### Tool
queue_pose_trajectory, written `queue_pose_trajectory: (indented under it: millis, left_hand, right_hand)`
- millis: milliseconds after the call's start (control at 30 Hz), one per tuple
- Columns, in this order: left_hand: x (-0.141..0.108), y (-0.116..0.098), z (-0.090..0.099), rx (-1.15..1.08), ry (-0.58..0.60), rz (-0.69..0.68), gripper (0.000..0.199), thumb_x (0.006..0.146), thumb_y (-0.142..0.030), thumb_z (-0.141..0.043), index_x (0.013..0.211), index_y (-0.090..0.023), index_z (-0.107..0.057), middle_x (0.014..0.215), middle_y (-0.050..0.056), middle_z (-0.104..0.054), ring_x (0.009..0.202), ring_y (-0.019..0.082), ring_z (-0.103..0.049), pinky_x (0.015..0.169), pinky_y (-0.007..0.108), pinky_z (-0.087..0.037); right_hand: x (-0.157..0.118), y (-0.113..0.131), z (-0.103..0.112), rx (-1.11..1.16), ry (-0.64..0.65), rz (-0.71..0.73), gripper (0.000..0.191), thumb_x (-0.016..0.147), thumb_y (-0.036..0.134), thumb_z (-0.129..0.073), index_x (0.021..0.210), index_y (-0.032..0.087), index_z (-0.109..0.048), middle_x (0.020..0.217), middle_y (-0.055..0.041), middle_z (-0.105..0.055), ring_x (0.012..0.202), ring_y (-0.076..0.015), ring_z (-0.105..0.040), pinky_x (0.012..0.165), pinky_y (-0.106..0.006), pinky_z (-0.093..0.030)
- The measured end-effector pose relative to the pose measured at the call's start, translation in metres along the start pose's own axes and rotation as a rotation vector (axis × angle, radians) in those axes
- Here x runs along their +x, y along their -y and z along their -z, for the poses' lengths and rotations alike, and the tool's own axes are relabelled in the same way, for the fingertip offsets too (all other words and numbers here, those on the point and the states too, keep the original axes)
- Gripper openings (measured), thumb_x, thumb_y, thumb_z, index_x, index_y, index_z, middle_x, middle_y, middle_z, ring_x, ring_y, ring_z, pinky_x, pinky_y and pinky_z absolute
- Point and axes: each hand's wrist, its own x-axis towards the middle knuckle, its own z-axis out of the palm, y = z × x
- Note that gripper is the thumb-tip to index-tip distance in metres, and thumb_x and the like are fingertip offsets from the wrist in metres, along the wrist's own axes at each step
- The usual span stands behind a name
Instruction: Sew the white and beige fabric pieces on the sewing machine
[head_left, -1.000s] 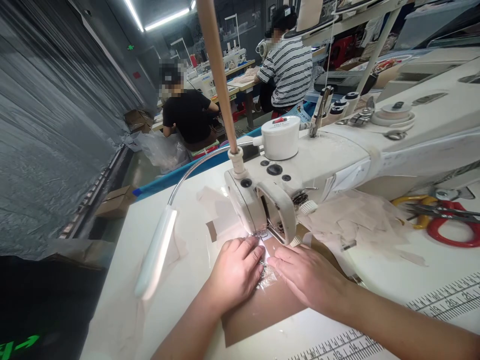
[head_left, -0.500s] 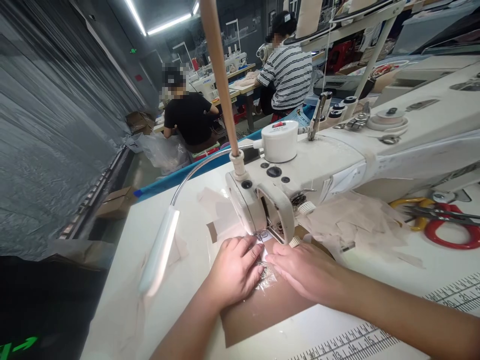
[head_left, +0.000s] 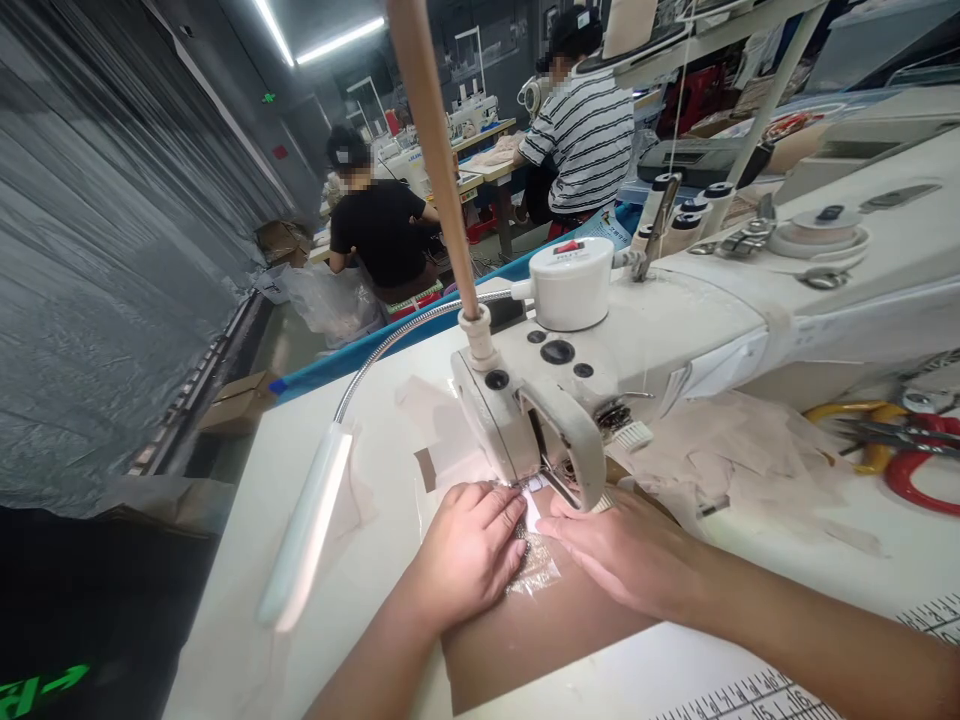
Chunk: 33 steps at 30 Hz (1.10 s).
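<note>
Under the head of a white sewing machine point(head_left: 487, 420) lies a small white piece point(head_left: 532, 512), on a brown flat sheet point(head_left: 555, 635). A clear, glittery plastic patch point(head_left: 536, 567) sits just below it. My left hand point(head_left: 472, 545) lies flat on the work, left of the needle area, fingers stretched forward and fingertips close to the presser foot. My right hand point(head_left: 626, 545) rests on the brown sheet at the right, fingers bent together at the white piece's edge; the machine's guard partly covers them, and what they grip is hidden.
A lit lamp point(head_left: 307, 530) on a bendy neck stands left of the machine. Sheer beige fabric scraps point(head_left: 742, 460) and red-handled scissors point(head_left: 926, 470) lie at right. A printed ruler point(head_left: 757, 700) runs along the front. Two people point(head_left: 382, 225) sit at machines beyond.
The view has shifted slightly, so the machine and scissors appear farther right. Both hands keep nearly the same place by the needle, with the white piece between them.
</note>
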Motion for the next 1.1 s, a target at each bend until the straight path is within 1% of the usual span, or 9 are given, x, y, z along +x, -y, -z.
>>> queue_pose_trajectory:
  millis: [100, 267, 367, 467, 567, 733, 800, 967, 1100]
  left_hand:
    - [0.0, 0.002, -0.001, -0.006, 0.0, 0.003, 0.024, 0.091, -0.027, -0.046, 0.103, -0.016, -0.063, 0.102, 0.013, -0.065, 0.091, 0.026, -0.055, 0.078, 0.04, -0.045]
    - [0.002, 0.007, -0.003, -0.03, -0.004, 0.036, 0.021, 0.091, -0.03, -0.047, 0.094, -0.016, -0.063, 0.099, 0.012, -0.063, 0.092, 0.027, -0.054, 0.078, 0.041, -0.045]
    - [0.002, 0.01, -0.003, -0.039, -0.011, 0.052, 0.02, 0.091, -0.03, -0.047, 0.092, -0.017, -0.062, 0.097, 0.011, -0.063, 0.093, 0.027, -0.054, 0.08, 0.041, -0.045]
    - [0.001, 0.01, -0.002, -0.051, -0.007, 0.045, 0.02, 0.091, -0.028, -0.047, 0.096, -0.016, -0.062, 0.099, 0.012, -0.062, 0.096, 0.027, -0.054, 0.081, 0.041, -0.045]
    - [0.001, 0.009, -0.001, -0.069, 0.005, 0.009, 0.022, 0.091, -0.024, -0.046, 0.104, -0.016, -0.061, 0.105, 0.012, -0.062, 0.099, 0.027, -0.053, 0.084, 0.041, -0.045]
    - [0.0, 0.009, -0.001, -0.08, 0.012, -0.025, 0.025, 0.09, -0.022, -0.045, 0.109, -0.016, -0.061, 0.109, 0.012, -0.063, 0.097, 0.025, -0.055, 0.087, 0.041, -0.046]
    - [0.001, 0.009, 0.0, -0.077, 0.01, -0.026, 0.026, 0.09, -0.022, -0.045, 0.11, -0.016, -0.061, 0.109, 0.012, -0.063, 0.098, 0.025, -0.055, 0.087, 0.041, -0.047]
    - [0.001, 0.01, 0.0, -0.093, 0.016, -0.031, 0.026, 0.091, -0.022, -0.044, 0.111, -0.016, -0.061, 0.106, 0.011, -0.064, 0.095, 0.024, -0.055, 0.085, 0.04, -0.047]
    - [0.001, 0.01, 0.0, -0.112, 0.024, -0.03, 0.028, 0.091, -0.021, -0.045, 0.115, -0.016, -0.059, 0.107, 0.011, -0.064, 0.095, 0.025, -0.053, 0.086, 0.041, -0.046]
  right_hand:
    - [0.001, -0.001, 0.0, -0.011, -0.005, -0.011, 0.021, 0.089, 0.013, -0.043, 0.078, 0.018, -0.06, 0.073, -0.0025, -0.056, 0.062, -0.0143, -0.044, 0.059, -0.029, -0.03]
    - [0.003, -0.002, -0.001, -0.041, -0.023, -0.037, 0.026, 0.091, 0.014, -0.04, 0.096, 0.019, -0.065, 0.085, -0.0065, -0.061, 0.065, -0.0157, -0.049, 0.062, -0.029, -0.036]
    - [0.005, -0.004, -0.001, -0.056, -0.028, -0.038, 0.029, 0.092, 0.014, -0.04, 0.102, 0.02, -0.066, 0.087, -0.0071, -0.062, 0.071, -0.0179, -0.053, 0.064, -0.03, -0.039]
    - [0.007, -0.005, -0.001, -0.065, -0.039, -0.018, 0.031, 0.089, 0.011, -0.042, 0.106, 0.02, -0.066, 0.088, -0.0067, -0.064, 0.079, -0.0202, -0.056, 0.068, -0.031, -0.041]
    - [0.008, -0.006, -0.001, -0.091, -0.06, 0.006, 0.034, 0.086, 0.008, -0.041, 0.106, 0.019, -0.066, 0.092, -0.0085, -0.065, 0.081, -0.0211, -0.057, 0.07, -0.033, -0.043]
    - [0.007, -0.008, -0.001, -0.064, -0.052, 0.005, 0.034, 0.088, 0.009, -0.04, 0.108, 0.019, -0.065, 0.098, -0.0094, -0.066, 0.087, -0.0223, -0.059, 0.075, -0.035, -0.046]
    - [0.007, -0.01, -0.002, -0.022, -0.048, -0.033, 0.032, 0.09, 0.013, -0.039, 0.107, 0.021, -0.066, 0.096, -0.0081, -0.067, 0.086, -0.0218, -0.06, 0.075, -0.034, -0.046]
    - [0.007, -0.014, -0.01, 0.139, -0.083, -0.179, 0.028, 0.095, 0.024, -0.039, 0.101, 0.026, -0.066, 0.095, -0.0036, -0.069, 0.084, -0.0201, -0.061, 0.07, -0.031, -0.048]
    - [0.008, -0.012, -0.008, 0.151, -0.084, -0.218, 0.027, 0.096, 0.03, -0.039, 0.102, 0.026, -0.066, 0.1, -0.0037, -0.069, 0.088, -0.0208, -0.062, 0.073, -0.031, -0.048]
